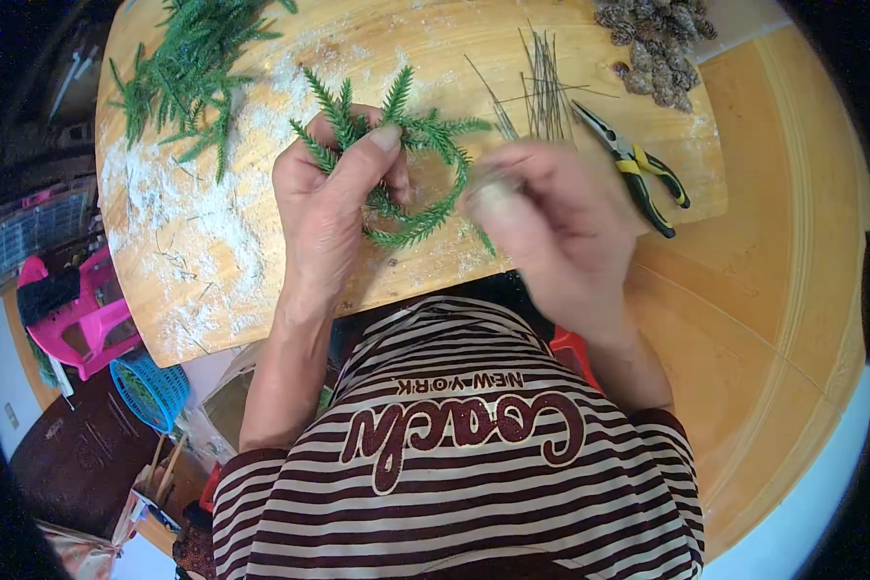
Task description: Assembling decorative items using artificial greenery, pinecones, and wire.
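My left hand (343,179) pinches a small green wreath (425,224), bent into a ring from an artificial pine sprig, with several needle tips fanning out above the thumb. Just to the right of the ring is my right hand (551,213), blurred by motion, its fingers drawn together near the wreath's right side. Whatever lies between those fingers, if anything, cannot be made out. Beyond the right hand, thin brown wires (548,92) lie in a loose bunch. Long-nose pliers (633,164) with black and yellow handles rest beside them.
A wooden table (261,280) dusted with white flakes carries a heap of green pine sprigs (188,72) at the far left. Brown pine cones (659,48) are piled at the far right. Off the table's left edge stand a pink chair (92,314) and a blue basket (155,387).
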Demonstrator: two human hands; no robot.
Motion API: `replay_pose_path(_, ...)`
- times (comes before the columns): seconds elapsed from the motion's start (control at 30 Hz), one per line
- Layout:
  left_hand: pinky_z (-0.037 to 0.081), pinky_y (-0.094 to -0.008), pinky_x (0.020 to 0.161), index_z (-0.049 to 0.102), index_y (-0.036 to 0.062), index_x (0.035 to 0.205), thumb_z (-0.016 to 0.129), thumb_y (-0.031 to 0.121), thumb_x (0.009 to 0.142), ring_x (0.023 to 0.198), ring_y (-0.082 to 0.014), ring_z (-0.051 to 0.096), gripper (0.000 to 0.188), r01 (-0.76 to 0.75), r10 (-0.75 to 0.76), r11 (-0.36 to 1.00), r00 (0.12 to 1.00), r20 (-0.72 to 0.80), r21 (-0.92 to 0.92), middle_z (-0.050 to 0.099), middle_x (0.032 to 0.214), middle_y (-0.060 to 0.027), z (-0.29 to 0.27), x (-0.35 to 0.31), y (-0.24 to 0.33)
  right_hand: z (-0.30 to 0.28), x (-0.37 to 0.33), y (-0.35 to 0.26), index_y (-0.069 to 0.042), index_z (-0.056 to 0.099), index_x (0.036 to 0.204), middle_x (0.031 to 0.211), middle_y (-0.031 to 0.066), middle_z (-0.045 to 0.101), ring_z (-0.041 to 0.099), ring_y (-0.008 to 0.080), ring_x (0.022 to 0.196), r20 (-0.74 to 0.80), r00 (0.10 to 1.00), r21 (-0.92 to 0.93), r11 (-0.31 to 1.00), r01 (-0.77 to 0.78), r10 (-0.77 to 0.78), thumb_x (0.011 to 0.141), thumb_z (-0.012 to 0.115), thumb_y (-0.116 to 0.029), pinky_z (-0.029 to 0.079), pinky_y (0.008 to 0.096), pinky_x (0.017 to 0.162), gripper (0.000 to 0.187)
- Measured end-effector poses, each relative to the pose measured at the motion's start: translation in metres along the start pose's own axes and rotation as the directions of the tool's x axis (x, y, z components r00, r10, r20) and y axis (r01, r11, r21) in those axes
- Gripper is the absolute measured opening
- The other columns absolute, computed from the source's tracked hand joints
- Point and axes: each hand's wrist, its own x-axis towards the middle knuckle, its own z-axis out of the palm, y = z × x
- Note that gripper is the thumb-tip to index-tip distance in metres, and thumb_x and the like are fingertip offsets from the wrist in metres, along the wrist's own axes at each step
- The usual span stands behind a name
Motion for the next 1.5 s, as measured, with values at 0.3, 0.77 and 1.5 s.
replay_pose_path(0.3,0.043,-0.0217,0.051,0.057,-0.0016,0.091,0.059,0.009,0.087,0.055,-0.0091,0.052,0.012,-0.097,0.103,0.992,0.992,-0.068,0.082,0.056,0.065,-0.0032,-0.001,-0.007,-0.004,0.010,-0.001,-0.007,0.005,0.057,0.098,0.079,0.0007,0.058,0.051,0.0032,0.071,0.082,0.953,-0.123,0.952,-0.280,0.291,0.087,0.059,-0.005,0.041,0.0176,0.063,0.014)
replay_pose_path(0.77,0.042,-0.0200,0.057,0.057,-0.0015,0.094,0.058,0.010,0.089,0.062,-0.0079,0.052,0.013,-0.336,0.357,0.897,0.934,-0.023,0.286,0.058,0.070,-0.0033,0.004,-0.019,-0.018,0.009,0.005,-0.005,0.005,0.055,0.101,0.080,0.0012,0.059,0.052,0.0040,0.072,0.121,0.927,-0.134,0.932,-0.338,0.354,0.088,0.059,-0.006,0.043,0.0183,0.064,0.017)
replay_pose_path(1.5,0.039,-0.0256,0.079,0.058,-0.0047,0.096,0.058,0.007,0.086,0.085,-0.0158,0.050,0.015,-0.466,0.407,0.858,0.874,0.268,0.218,0.056,0.093,-0.0097,-0.007,-0.013,-0.015,0.006,0.006,0.004,0.004,0.036,0.125,0.081,0.0025,0.055,0.050,0.0041,0.071,0.117,0.964,-0.122,0.967,-0.224,0.238,0.083,0.061,0.002,0.039,0.0165,0.063,0.049)
